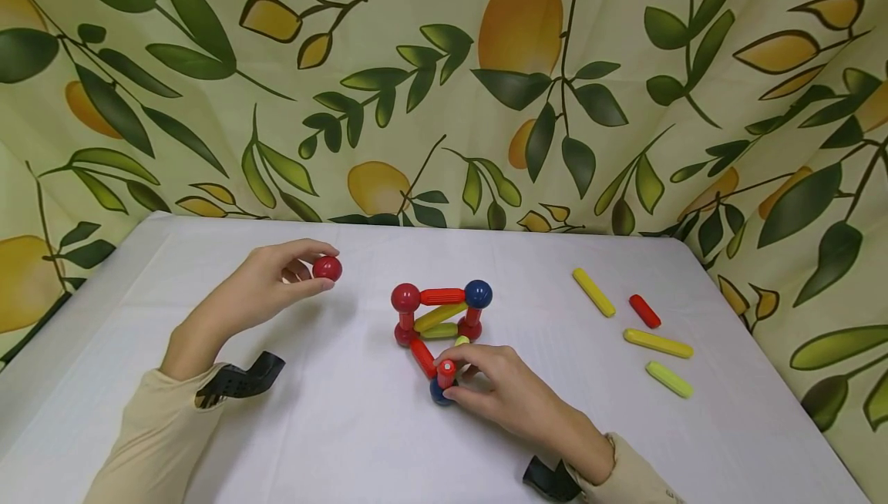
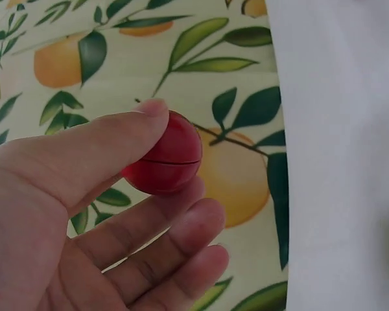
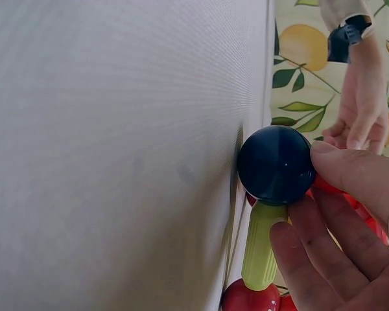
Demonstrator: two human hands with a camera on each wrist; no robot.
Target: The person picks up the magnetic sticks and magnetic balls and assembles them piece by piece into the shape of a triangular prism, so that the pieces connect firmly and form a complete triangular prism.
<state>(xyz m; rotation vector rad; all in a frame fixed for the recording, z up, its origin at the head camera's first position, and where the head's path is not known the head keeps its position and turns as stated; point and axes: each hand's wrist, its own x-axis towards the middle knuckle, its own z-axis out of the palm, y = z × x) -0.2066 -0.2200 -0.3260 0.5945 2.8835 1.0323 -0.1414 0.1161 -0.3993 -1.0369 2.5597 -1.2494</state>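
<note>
My left hand (image 1: 260,284) pinches a red ball (image 1: 327,268) between thumb and fingertips, above the table's left half. With thumb and fingers, my right hand (image 1: 513,392) grips a short red rod (image 1: 446,371) that stands upright on a blue ball (image 3: 275,165). That ball is the near corner of a ball-and-rod frame. From it a red rod (image 1: 422,357) and a yellow-green rod (image 3: 262,249) run to lower red balls. Farther back, an upper red ball (image 1: 405,298) and a blue ball (image 1: 479,294) are joined by a horizontal red rod (image 1: 442,297); a yellow rod (image 1: 438,317) slants beneath.
On the right of the white table (image 1: 555,257) lie loose rods: a yellow one (image 1: 593,292), a short red one (image 1: 645,311), another yellow one (image 1: 657,342) and a yellow-green one (image 1: 669,379). A leaf-and-fruit patterned curtain (image 1: 430,126) hangs behind the table.
</note>
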